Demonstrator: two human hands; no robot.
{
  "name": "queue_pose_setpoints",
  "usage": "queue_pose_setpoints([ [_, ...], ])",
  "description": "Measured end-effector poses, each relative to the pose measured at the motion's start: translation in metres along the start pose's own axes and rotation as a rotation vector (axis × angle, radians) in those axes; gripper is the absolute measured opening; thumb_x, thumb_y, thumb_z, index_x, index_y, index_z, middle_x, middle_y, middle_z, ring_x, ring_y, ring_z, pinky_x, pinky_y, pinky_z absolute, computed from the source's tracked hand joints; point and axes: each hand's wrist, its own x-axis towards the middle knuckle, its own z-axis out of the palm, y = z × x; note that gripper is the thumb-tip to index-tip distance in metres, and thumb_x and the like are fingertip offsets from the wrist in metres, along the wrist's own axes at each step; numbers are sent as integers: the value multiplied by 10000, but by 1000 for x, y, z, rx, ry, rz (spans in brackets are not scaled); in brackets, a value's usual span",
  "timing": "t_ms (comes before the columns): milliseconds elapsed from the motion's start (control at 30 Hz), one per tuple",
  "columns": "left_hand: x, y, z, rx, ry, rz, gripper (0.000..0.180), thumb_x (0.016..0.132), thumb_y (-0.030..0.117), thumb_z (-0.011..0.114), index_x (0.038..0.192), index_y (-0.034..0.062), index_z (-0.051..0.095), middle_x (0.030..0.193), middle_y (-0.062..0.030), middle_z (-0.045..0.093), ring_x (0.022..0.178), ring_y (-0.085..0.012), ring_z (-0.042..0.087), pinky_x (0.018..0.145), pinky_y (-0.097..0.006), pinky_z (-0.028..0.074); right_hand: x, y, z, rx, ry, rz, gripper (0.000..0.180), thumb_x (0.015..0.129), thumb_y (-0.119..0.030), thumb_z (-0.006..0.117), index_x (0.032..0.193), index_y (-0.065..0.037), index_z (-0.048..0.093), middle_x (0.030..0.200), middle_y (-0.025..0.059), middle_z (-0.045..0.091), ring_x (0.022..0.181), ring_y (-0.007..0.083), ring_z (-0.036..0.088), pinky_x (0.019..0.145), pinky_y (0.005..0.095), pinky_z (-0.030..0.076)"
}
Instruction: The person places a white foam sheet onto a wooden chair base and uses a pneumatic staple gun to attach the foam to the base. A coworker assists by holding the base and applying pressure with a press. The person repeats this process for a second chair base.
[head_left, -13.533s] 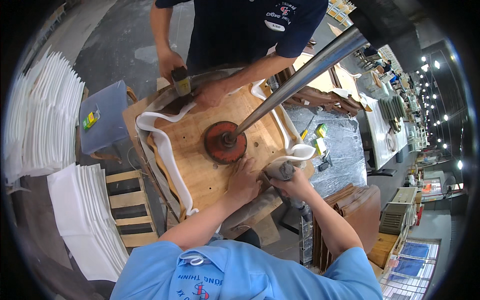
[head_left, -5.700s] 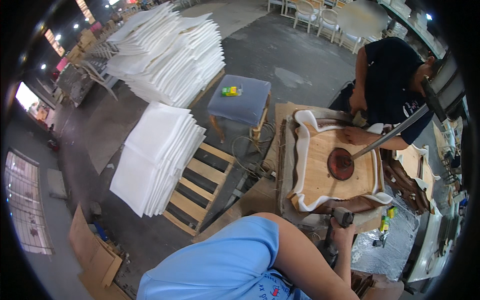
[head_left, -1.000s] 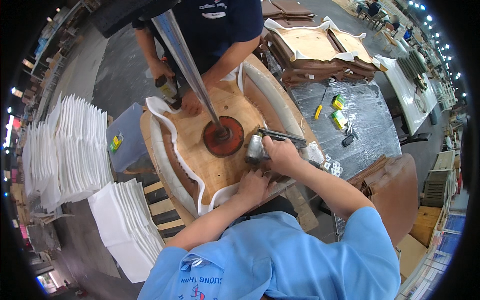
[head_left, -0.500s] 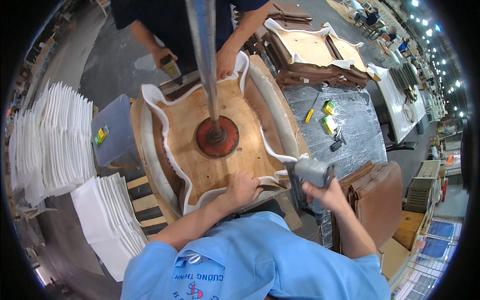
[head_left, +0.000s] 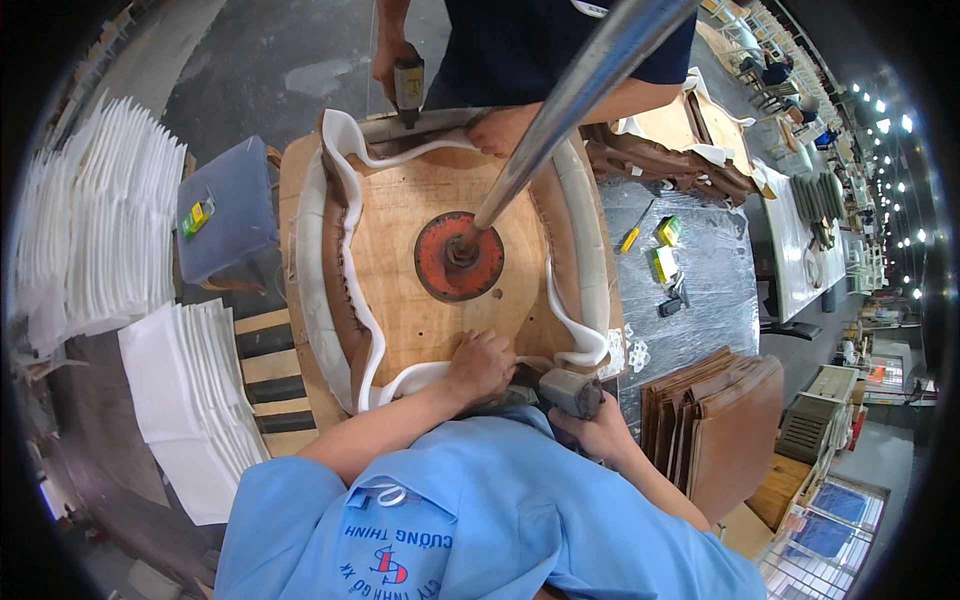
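Note:
A wooden seat panel lies underside up, with white padding and a brown cover round its rim. My left hand is at the panel's near edge, its fingers curled over the cover's edge there. In my right hand is a grey staple gun, its nose down at the near rim, right of my left hand; the tip is hidden. A red round press plate on a metal rod bears on the panel's middle.
Across the panel a co-worker holds another staple gun at the far rim. White sheets are stacked at left, brown covers at right. On the plastic-covered table lie a yellow-handled screwdriver and small boxes.
My right hand has brought the staple gun left and nearer to me, close to my left hand. The co-worker's staple gun has come to the far rim. The view has shifted.

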Motion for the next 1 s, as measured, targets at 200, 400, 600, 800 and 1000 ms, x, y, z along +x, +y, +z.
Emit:
queue_pose_setpoints([
  [200, 9, 4, 2, -77, 82, -34, 188, 950, 259, 758, 902, 77, 746, 996, -104, 648, 1073, -340, 618, 946, -504, 480, 23, -4, -2, -30, -12, 42, 345, 1005, -193, 829, 1262, -5, 696, 853, 49, 712, 636, 146, 668, 587, 338, 539],
  [400, 7, 3, 6, 38, 111, -24, 187, 937, 282, 768, 914, 97, 747, 1005, -80, 638, 1082, -317, 602, 953, -480, 463, 47, -9, 9, -10, 19, 9, 333, 1003, -182, 830, 1225, 10, 674, 796, 42, 683, 569, 143, 648, 507, 332, 496],
  [600, -4, 7, 3, 92, 134, -87, 206, 924, 313, 781, 1035, 141, 797, 1109, -74, 647, 1151, -320, 578, 949, -484, 437, 55, -13, 16, -58, 51, -34, 295, 994, -164, 840, 1158, 17, 675, 768, 43, 686, 545, 140, 633, 482, 321, 482],
  [800, -5, 8, 8, 64, 243, -144, 159, 944, 289, 759, 1032, 177, 829, 1129, -87, 645, 1143, -336, 568, 932, -493, 420, 53, -26, 18, -78, 48, -34, 281, 1000, -164, 828, 1168, 19, 699, 782, 37, 686, 549, 132, 630, 490, 320, 484],
  [1000, 1, 9, 11, -98, 276, -218, 162, 937, 260, 758, 860, 122, 797, 1050, -95, 619, 1083, -343, 562, 905, -502, 410, 57, -17, 16, -11, 30, -19, 318, 1008, -198, 818, 1216, 19, 714, 867, 40, 699, 568, 126, 637, 505, 317, 492],
])
